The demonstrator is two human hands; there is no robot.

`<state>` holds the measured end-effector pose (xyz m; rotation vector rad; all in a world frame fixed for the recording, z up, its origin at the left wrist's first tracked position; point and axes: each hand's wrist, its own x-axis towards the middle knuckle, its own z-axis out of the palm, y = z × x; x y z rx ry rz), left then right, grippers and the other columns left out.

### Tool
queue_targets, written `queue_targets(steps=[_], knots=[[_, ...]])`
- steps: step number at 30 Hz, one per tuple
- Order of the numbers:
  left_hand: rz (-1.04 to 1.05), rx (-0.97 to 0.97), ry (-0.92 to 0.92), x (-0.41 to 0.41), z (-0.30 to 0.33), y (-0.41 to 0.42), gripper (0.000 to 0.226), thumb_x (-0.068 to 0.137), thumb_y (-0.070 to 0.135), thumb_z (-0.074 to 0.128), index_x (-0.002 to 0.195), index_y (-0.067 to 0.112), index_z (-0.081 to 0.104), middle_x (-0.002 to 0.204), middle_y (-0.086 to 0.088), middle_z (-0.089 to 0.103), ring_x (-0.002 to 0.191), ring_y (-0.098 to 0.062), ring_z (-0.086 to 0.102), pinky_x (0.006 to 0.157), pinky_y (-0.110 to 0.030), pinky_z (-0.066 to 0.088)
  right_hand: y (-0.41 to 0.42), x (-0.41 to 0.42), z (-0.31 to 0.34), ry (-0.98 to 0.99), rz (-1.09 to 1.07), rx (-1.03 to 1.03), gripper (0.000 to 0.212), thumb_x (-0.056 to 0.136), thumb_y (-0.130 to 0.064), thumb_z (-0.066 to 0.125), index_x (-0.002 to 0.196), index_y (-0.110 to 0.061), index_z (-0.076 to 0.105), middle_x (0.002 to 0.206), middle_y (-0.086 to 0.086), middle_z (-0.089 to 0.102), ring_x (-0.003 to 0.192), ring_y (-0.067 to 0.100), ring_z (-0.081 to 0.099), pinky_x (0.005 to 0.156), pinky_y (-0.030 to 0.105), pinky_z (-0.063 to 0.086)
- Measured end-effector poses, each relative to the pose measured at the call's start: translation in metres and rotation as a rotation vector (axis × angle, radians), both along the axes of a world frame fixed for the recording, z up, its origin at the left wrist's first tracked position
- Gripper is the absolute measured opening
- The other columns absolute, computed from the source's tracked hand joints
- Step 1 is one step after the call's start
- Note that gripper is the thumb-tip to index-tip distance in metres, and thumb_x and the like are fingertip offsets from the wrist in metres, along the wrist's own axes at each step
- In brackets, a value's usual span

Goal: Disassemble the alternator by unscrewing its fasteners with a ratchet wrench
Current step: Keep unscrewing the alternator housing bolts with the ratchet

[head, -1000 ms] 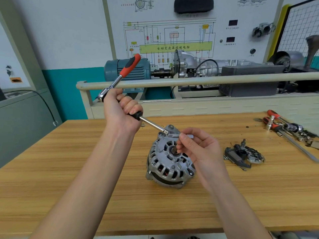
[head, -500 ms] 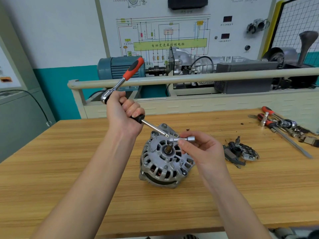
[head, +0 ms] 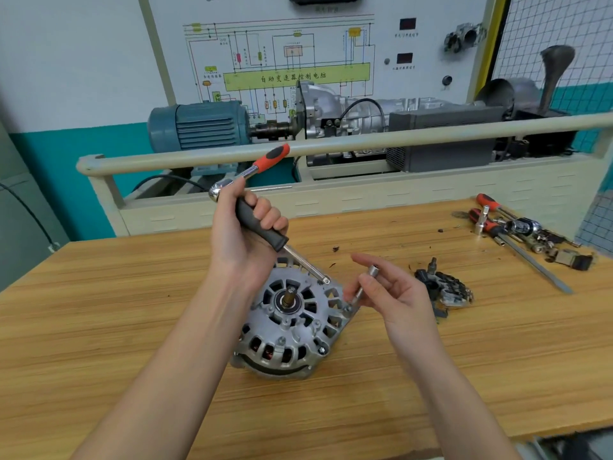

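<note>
Alternator [head: 292, 327] on wooden bench [head: 132, 310], no brand legible.
My left hand [head: 242, 237] grips ratchet wrench [head: 252, 171] and extension driver [head: 262, 224]; right hand [head: 391, 293] pinches a socket [head: 366, 280]. Wall panel [head: 295, 77] reads 自动变速器控制电脑.

The tool gripped in the left hand [head: 243, 234] had a matt black, seemingly rubbery grip [head: 260, 224] above a glossy chromed shaft [head: 306, 265]; the ratchet wrench [head: 247, 174] above that grip showed polished metal and an orange-and-black handle; the socket extension [head: 366, 280] pinched by the right hand [head: 389, 293] was bright metal; below, the alternator [head: 292, 323] was dull grey cast metal on a smooth wood-grain table [head: 116, 310].
</note>
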<state>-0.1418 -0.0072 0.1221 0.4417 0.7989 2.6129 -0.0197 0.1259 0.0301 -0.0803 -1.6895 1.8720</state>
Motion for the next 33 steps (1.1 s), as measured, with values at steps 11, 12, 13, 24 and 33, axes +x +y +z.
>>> queue_targets(steps=[11, 12, 13, 24, 33], knots=[[-0.149, -0.231, 0.150, -0.015, -0.020, 0.048, 0.020, 0.102, 0.032, 0.038, 0.097, 0.014, 0.044, 0.073, 0.003, 0.047, 0.067, -0.012, 0.043, 0.072, -0.026, 0.037, 0.097, 0.004, -0.052, -0.734, -0.588, 0.503, 0.018, 0.080, -0.027, 0.077, 0.096, -0.021, 0.074, 0.088, -0.007, 0.069, 0.078, 0.007, 0.057, 0.063, 0.023, 0.042], [-0.149, -0.249, 0.146, -0.016, -0.021, 0.051, 0.019, 0.102, 0.031, 0.039, 0.093, 0.015, 0.045, 0.073, 0.003, 0.049, 0.068, -0.012, 0.044, 0.074, -0.027, 0.036, 0.097, 0.002, -0.054, -0.775, -0.592, 0.541, 0.019, 0.080, -0.027, 0.076, 0.099, -0.021, 0.074, 0.092, -0.005, 0.070, 0.079, 0.009, 0.056, 0.066, 0.025, 0.042], [-0.149, -0.263, 0.141, -0.016, -0.022, 0.052, 0.018, 0.102, 0.031, 0.040, 0.090, 0.017, 0.045, 0.075, 0.003, 0.050, 0.070, -0.012, 0.045, 0.076, -0.027, 0.036, 0.097, 0.001, -0.055, -0.809, -0.597, 0.576, 0.021, 0.081, -0.027, 0.076, 0.100, -0.021, 0.074, 0.095, -0.003, 0.070, 0.080, 0.011, 0.056, 0.068, 0.026, 0.042], [-0.160, -0.284, 0.086, -0.018, -0.027, 0.054, 0.015, 0.100, 0.026, 0.043, 0.087, 0.019, 0.045, 0.080, 0.001, 0.052, 0.077, -0.013, 0.047, 0.082, -0.029, 0.042, 0.087, -0.003, -0.057, -0.818, -0.585, 0.715, 0.027, 0.074, -0.021, 0.082, 0.100, -0.020, 0.073, 0.088, -0.003, 0.071, 0.083, 0.013, 0.063, 0.073, 0.029, 0.053], [-0.163, -0.258, 0.060, -0.018, -0.028, 0.051, 0.011, 0.100, 0.025, 0.044, 0.090, 0.019, 0.045, 0.081, 0.001, 0.052, 0.078, -0.013, 0.047, 0.083, -0.027, 0.041, 0.085, -0.007, -0.058, -0.848, -0.618, 0.684, 0.029, 0.076, -0.023, 0.080, 0.104, -0.021, 0.072, 0.096, -0.001, 0.072, 0.092, 0.016, 0.065, 0.082, 0.032, 0.054]])
